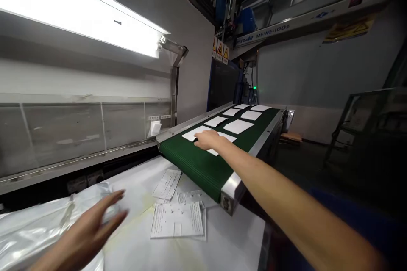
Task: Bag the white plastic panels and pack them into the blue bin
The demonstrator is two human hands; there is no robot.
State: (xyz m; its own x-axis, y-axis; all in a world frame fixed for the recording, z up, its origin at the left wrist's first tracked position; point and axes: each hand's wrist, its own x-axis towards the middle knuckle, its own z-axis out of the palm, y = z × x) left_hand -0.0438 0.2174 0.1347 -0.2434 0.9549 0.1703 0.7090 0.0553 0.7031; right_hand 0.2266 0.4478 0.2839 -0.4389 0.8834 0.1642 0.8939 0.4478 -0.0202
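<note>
My right hand (206,139) reaches over the green conveyor belt (203,167), its fingers curled at the edge of a flat white plastic panel (190,134). The fingertips are partly hidden. A second white panel (228,136) lies partly behind that hand and wrist. My left hand (92,228) is above the white-covered table at the lower left, thumb and fingers apart, holding nothing. Between the hands, several white plastic panels with slots and small raised features (178,220) are stacked loosely on the table. Another slotted panel (168,184) rests behind them, near the belt's end.
More white panels (238,126) lie in two rows up the belt. Crumpled clear plastic wrap (28,228) covers the table's left side. A metal rail (232,184) edges the conveyor. A bright lamp (79,12) hangs at upper left; a ladder-like frame (346,123) stands right.
</note>
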